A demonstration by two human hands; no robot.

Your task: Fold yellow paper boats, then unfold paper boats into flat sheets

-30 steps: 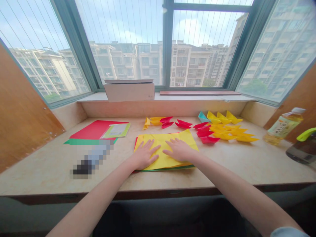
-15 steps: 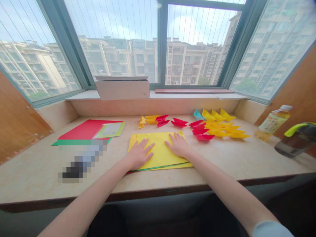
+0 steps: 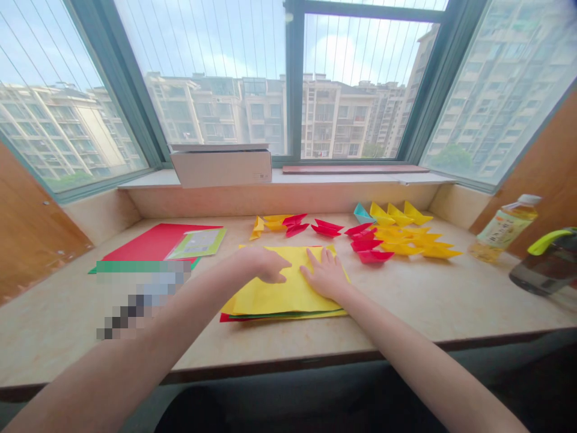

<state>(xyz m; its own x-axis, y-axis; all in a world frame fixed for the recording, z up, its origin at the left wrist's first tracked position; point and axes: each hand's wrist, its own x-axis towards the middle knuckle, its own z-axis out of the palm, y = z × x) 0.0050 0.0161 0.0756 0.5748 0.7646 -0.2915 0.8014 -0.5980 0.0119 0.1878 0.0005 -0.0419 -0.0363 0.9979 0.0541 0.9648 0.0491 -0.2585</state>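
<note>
A stack of paper sheets lies on the table in front of me, yellow paper (image 3: 270,297) on top. Green and red edges peek out beneath its front side. My right hand (image 3: 325,273) rests flat on the right part of the yellow sheet, fingers spread, so it is open. Over the upper left part is my left hand (image 3: 269,265), turned sideways with finger and thumb apart, pointing right. It appears open; its other fingers are partly hidden, and I see nothing held. Just behind the stack are red folded paper boats (image 3: 328,228).
Yellow paper boats (image 3: 435,249) and a blue one (image 3: 362,214) stand at the back right. Farther right are a drink bottle (image 3: 505,228) and a dark jug (image 3: 545,264). Red sheets (image 3: 144,242) with a packet (image 3: 197,243) lie left. A white box (image 3: 220,166) sits on the sill.
My left hand has gone from lying flat with spread fingers to a sideways pose slightly higher on the paper. The right hand stays in place. The stack's front edge shows more green and red.
</note>
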